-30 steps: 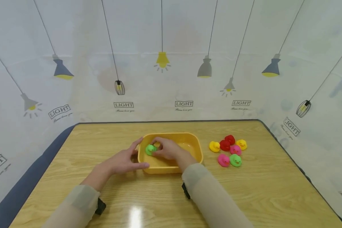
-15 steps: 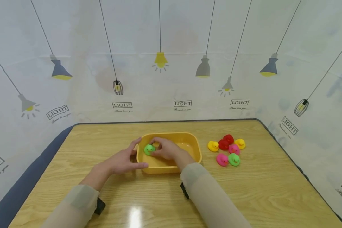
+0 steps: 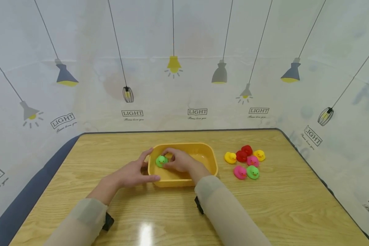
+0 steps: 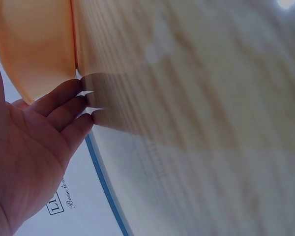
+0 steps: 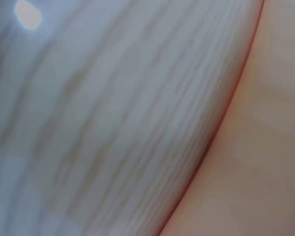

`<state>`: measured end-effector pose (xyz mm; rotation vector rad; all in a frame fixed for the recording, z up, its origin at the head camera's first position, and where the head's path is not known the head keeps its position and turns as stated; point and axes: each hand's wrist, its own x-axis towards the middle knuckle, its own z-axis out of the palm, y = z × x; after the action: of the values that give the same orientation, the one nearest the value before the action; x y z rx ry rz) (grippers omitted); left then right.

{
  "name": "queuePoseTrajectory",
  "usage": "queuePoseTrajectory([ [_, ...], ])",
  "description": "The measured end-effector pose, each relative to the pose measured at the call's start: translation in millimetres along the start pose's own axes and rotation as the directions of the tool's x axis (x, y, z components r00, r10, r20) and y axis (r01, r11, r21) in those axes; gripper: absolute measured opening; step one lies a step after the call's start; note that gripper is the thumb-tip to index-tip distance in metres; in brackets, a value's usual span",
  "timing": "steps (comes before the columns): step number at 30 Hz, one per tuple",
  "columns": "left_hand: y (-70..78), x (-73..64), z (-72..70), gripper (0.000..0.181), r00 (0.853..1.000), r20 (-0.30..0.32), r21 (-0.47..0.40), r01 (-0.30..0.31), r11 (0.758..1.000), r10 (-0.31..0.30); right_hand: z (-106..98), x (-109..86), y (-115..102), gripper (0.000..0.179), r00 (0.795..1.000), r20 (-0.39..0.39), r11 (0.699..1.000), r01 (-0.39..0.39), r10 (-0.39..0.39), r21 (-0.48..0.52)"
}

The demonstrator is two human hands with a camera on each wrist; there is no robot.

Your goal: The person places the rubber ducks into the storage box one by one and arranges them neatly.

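A yellow plastic basin (image 3: 203, 158) stands on the wooden table. At its left end, my left hand (image 3: 131, 174) holds it, thumb along the near rim and index finger at the far left corner. The left wrist view shows the other fingers of this hand (image 4: 34, 137) loosely bent beside the basin's wall (image 4: 37, 44). Inside the basin, my right hand (image 3: 180, 161) pinches a green rubber duck (image 3: 161, 162) near the left end. In the right wrist view only the basin's side (image 5: 250, 172) and the tabletop appear; the hand is out of that view.
Right of the basin sit several rubber ducks: yellow ducks (image 3: 230, 158), red ducks (image 3: 241, 156), pink ducks (image 3: 240, 172) and another green duck (image 3: 253, 172). The wooden table (image 3: 283, 191) ends at a dark edge, with a lamp-printed curtain (image 3: 160, 102) behind it.
The whole view shifts slightly as the head moves. Both hands, the basin and the green duck otherwise hold their places.
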<state>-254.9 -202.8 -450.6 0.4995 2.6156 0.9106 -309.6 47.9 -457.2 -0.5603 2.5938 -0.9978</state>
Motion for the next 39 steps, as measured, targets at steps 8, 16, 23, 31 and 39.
queuePoseTrajectory([
  [8,0.9,-0.5,-1.1,0.122,1.000,0.003,-0.010,-0.006,1.000,0.006,-3.6,-1.6,0.1,0.031,0.999,0.032,0.999,0.029,-0.029,0.022],
  [16,1.3,1.8,1.4,0.122,1.000,0.000,-0.015,0.004,1.000,-0.004,-17.9,-12.5,-2.5,0.038,0.996,0.081,0.996,0.035,-0.041,0.081],
  [23,0.8,1.3,0.3,0.124,1.000,-0.004,-0.003,0.000,1.000,0.000,-40.4,-25.8,-2.3,0.039,0.998,0.042,0.996,0.051,-0.054,0.078],
  [31,1.9,0.5,-1.2,0.124,1.000,-0.003,-0.003,0.005,1.000,-0.006,-70.9,-51.5,14.2,0.038,0.991,-0.017,0.989,0.136,-0.135,0.064],
  [39,1.0,1.3,0.5,0.125,1.000,-0.012,-0.012,-0.002,1.000,0.002,-102.3,-88.2,36.5,0.033,0.986,-0.079,0.989,0.148,-0.146,0.015],
])
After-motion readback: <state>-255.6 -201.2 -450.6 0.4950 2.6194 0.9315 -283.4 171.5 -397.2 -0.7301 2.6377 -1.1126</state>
